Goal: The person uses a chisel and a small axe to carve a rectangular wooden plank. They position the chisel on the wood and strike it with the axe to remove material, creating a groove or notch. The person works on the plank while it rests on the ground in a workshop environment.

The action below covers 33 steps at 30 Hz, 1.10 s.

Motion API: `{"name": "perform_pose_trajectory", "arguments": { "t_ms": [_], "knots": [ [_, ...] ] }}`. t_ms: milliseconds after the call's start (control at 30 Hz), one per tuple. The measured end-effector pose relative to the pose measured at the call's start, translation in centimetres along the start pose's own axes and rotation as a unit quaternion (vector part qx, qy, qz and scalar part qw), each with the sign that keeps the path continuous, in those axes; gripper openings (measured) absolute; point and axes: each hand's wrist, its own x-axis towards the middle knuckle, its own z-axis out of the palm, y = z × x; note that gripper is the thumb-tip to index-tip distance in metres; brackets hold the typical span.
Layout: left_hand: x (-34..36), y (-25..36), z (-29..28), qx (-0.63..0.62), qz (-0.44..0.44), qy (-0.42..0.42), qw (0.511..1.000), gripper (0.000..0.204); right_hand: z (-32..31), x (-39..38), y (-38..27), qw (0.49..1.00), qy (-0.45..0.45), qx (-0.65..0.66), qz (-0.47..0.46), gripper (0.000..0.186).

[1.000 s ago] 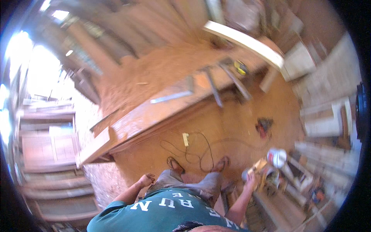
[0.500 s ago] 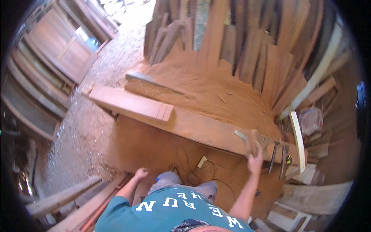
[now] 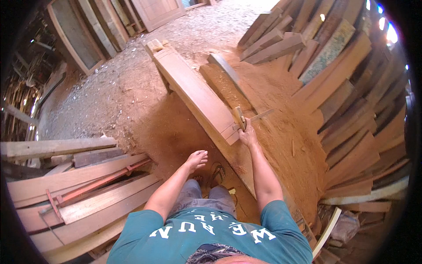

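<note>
A small wooden tool (image 3: 238,118) is gripped by the right hand (image 3: 247,134) at the plank's (image 3: 198,97) near end, the left hand (image 3: 196,160) hangs open, so work's barely started.

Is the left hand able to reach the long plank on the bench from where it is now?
Probably yes: the left hand hangs open and empty in front of the long plank, with nothing between them.

A smooth, matt wooden beam (image 3: 193,94) lies on a bench (image 3: 246,163) coated with rough reddish sawdust.
</note>
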Motion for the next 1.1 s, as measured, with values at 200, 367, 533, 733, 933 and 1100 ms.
{"name": "perform_pose_trajectory", "arguments": {
  "t_ms": [200,367,533,733,933,1100],
  "knots": [
    [4.1,1.7,3.0,-0.069,-0.004,0.084,0.994,0.096,1.9,0.3,-1.2,0.991,-0.109,-0.074,0.017,0.056],
    [5.6,0.3,1.7,-0.12,0.035,0.111,0.986,0.09,2.7,-5.2,-4.4,0.977,-0.211,-0.005,0.02,0.058],
    [1.6,1.3,-0.3,0.085,0.089,0.263,0.957,0.077,0.0,-6.3,-3.1,0.99,-0.127,0.054,0.006,0.054],
    [-3.2,7.4,4.5,0.248,0.107,0.395,0.878,0.079,-3.4,-3.1,-2.0,0.992,-0.069,0.087,0.062,0.051],
    [1.0,7.3,8.4,0.129,0.329,0.347,0.869,0.099,-2.7,-1.6,-0.9,0.998,-0.032,0.054,0.012,0.054],
    [2.4,7.3,9.5,0.158,0.3,0.386,0.858,0.099,-3.8,-1.7,-3.3,0.993,-0.085,0.078,0.024,0.06]
  ]
}}
